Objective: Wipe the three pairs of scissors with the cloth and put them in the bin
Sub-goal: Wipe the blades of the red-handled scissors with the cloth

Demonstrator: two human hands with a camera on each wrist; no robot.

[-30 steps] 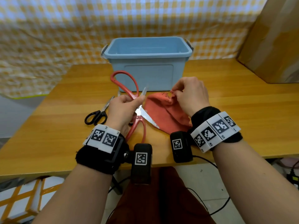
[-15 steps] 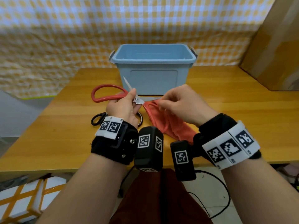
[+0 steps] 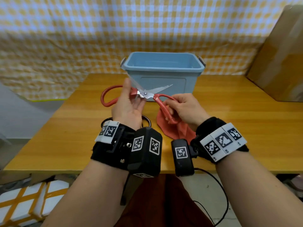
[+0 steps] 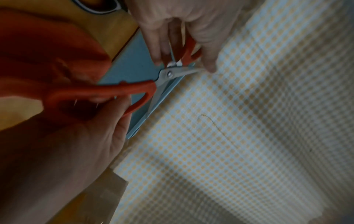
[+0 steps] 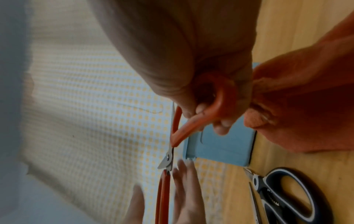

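Note:
Red-handled scissors (image 3: 148, 95) are held wide open above the wooden table (image 3: 237, 122), in front of the blue bin (image 3: 164, 69). My left hand (image 3: 134, 94) pinches them near the pivot, thumb up along one blade. My right hand (image 3: 173, 107) curls through the right handle loop (image 5: 220, 103) and also holds the red cloth (image 3: 173, 130), which hangs to the table. The pivot shows in the left wrist view on the red scissors (image 4: 168, 74). Black scissors (image 5: 287, 197) lie on the table under my left wrist, with only their loops (image 3: 146, 120) showing in the head view.
A large cardboard box (image 3: 278, 54) stands at the back right of the table. A yellow checked sheet (image 3: 82, 38) hangs behind the bin. The table's front edge runs just under both wrists. The bin looks empty inside.
The red scissors have turned and opened wide, one blade now pointing right. My right hand has left off pinching the cloth alone and taken the right handle loop. The left hand has risen.

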